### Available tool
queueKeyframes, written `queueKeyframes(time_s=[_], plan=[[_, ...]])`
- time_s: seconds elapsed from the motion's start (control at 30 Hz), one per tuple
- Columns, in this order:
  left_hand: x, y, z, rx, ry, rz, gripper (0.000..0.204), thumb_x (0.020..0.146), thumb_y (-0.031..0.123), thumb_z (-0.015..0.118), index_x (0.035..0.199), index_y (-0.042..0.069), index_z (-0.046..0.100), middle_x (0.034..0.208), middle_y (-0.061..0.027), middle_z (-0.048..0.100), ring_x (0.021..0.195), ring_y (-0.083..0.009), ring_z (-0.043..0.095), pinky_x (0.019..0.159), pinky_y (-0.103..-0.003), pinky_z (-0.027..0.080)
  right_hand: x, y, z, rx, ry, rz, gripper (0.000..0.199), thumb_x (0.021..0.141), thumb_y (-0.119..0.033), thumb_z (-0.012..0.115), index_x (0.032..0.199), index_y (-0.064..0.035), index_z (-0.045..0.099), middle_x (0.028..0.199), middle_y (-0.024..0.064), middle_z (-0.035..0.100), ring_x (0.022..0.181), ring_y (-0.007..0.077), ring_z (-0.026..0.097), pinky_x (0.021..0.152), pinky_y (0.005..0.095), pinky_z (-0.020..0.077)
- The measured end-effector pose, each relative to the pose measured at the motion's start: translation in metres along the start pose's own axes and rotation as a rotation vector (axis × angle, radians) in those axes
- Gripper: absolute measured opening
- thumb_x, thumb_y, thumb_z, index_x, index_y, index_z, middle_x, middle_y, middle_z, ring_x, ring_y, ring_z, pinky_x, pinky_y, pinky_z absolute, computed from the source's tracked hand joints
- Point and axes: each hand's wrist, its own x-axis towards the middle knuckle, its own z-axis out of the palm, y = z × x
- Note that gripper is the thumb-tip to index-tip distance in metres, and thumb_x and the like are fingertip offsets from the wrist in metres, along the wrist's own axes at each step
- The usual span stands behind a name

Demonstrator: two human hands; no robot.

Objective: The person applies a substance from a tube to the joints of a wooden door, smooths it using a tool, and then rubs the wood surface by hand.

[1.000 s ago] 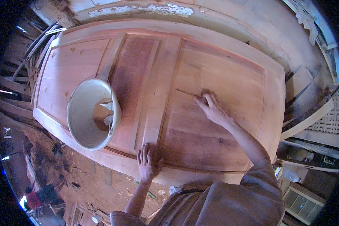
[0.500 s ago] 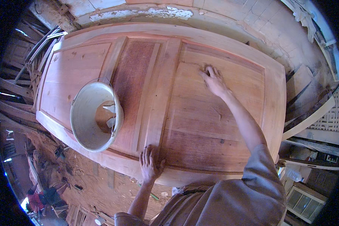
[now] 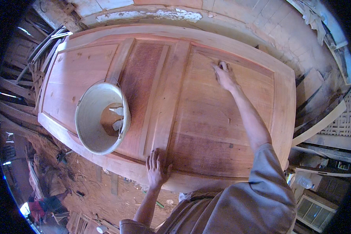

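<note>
A large paneled wooden door (image 3: pixel 206 105) lies flat in front of me. My right hand (image 3: pixel 225 75) is at the far part of its right panel, fingers curled down toward the wood; whatever may be under them is hidden. My left hand (image 3: pixel 156 171) rests on the door's near edge rail, fingers stretched out over the foot of the middle upright, holding nothing. To the left of that hand, a pale bucket (image 3: pixel 90 124) with a wire handle stands tilted in view on the door. Brownish material and whitish pieces show inside it.
A dusty wall (image 3: pixel 238 19) runs behind the door. Boards and poles (image 3: pixel 35 70) are stacked at left, more planks (image 3: pixel 312 89) at right. A framed glass panel (image 3: pixel 315 210) and a clear bottle (image 3: pixel 304 182) are at lower right. Another person (image 3: pixel 47 206) is at lower left.
My right hand has moved slightly away from me and to the right across the panel, its fingers now more curled. My left hand keeps its place, and the bucket stays on the door.
</note>
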Motion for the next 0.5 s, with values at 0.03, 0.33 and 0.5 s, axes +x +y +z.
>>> queueKeyframes(time_s=[0.03, 0.33, 0.5], plan=[[-0.001, -0.001, 0.0, 0.0, 0.001, -0.004, 0.075, 0.087, 0.042, 0.068, 0.146, 0.003, 0.041, 0.151, -0.0209, 0.041, 0.142, -0.0391, 0.036, 0.118, -0.055, 0.025, -0.002, -0.001, 0.0, -0.055, 0.059, -0.065, 0.046, 0.09, -0.008, 0.06, 0.135, -0.0118, 0.057, 0.117, 0.0175, 0.056, 0.109, 0.0368, 0.054, 0.095, 0.0473, 0.0459], [-0.004, -0.005, 0.003, -0.003, 0.01, -0.01, 0.073, 0.087, 0.043, 0.068, 0.142, 0.002, 0.044, 0.151, -0.0211, 0.041, 0.142, -0.0401, 0.036, 0.118, -0.056, 0.026, -0.062, -0.02, -0.001, -0.095, 0.076, -0.354, 0.049, 0.088, -0.006, 0.063, 0.137, -0.0135, 0.057, 0.118, 0.0156, 0.051, 0.11, 0.0356, 0.052, 0.096, 0.0456, 0.0457], [-0.003, -0.002, 0.005, -0.004, 0.011, 0.016, 0.073, 0.088, 0.043, 0.067, 0.142, 0.001, 0.043, 0.152, -0.022, 0.04, 0.142, -0.0413, 0.036, 0.118, -0.056, 0.026, -0.06, -0.018, 0.003, -0.154, 0.048, -0.319, 0.054, 0.087, -0.004, 0.059, 0.14, -0.0156, 0.055, 0.119, 0.0141, 0.05, 0.114, 0.0347, 0.051, 0.097, 0.0459, 0.0455]])
